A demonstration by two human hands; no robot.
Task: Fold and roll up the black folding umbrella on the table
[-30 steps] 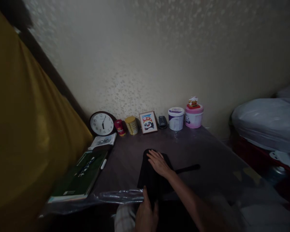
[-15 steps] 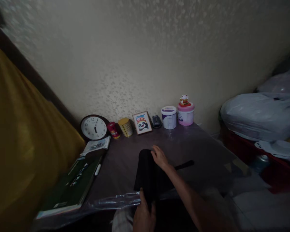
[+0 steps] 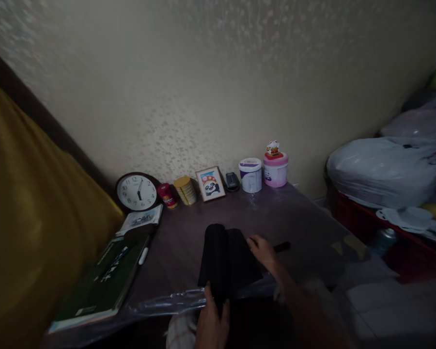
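Black folded fabric bundle (image 3: 215,257), long axis toward 12 o'clock
Our left hand (image 3: 211,321) pinches its near end; our right hand (image 3: 264,253), at its 3 o'clock, we can't tell.

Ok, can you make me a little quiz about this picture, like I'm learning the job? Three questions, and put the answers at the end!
1. Which of the person's hands is at the near end of the black item?
2. True or false: the cat figurine sits on top of the pink-lidded tub.
3. What stands between the yellow tin and the small dark object by the wall?

Key:
1. The left hand.
2. True.
3. The framed panda picture.
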